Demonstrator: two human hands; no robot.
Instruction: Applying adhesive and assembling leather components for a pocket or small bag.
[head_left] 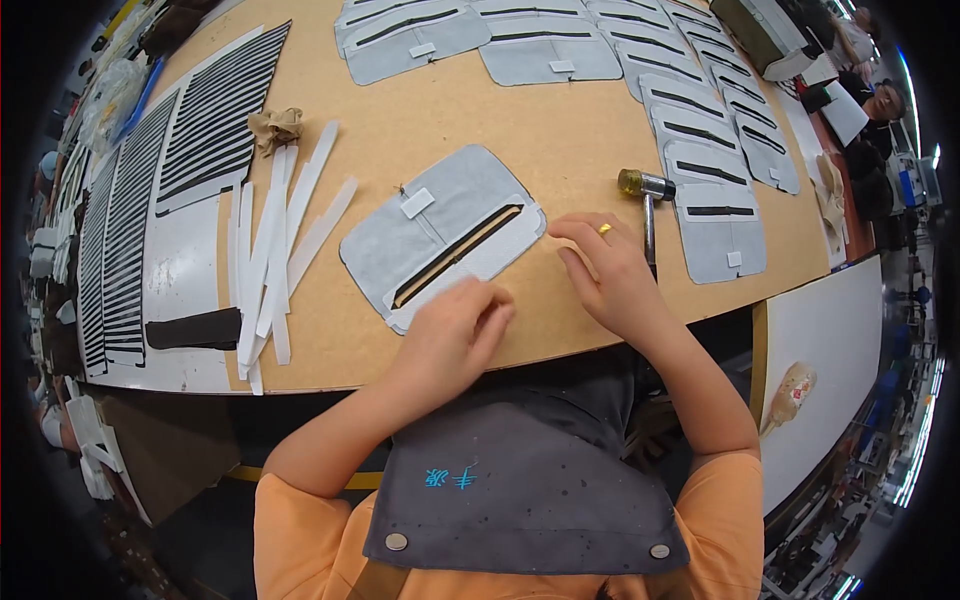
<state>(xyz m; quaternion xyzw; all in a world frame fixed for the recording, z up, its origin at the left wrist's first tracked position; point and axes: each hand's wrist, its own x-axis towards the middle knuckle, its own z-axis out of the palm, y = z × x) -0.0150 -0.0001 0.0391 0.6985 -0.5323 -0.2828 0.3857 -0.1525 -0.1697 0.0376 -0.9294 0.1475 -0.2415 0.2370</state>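
Right now you are pressing flat, empty fingers on the grey panel [440, 235] lying on the table [560, 140], its long zipper slot running diagonally between your left hand [450, 335] at the near corner and your right hand [605, 270]

Brown worktable [560, 150], grey panels [440, 230], white strips [275, 250], hammer [648, 205]
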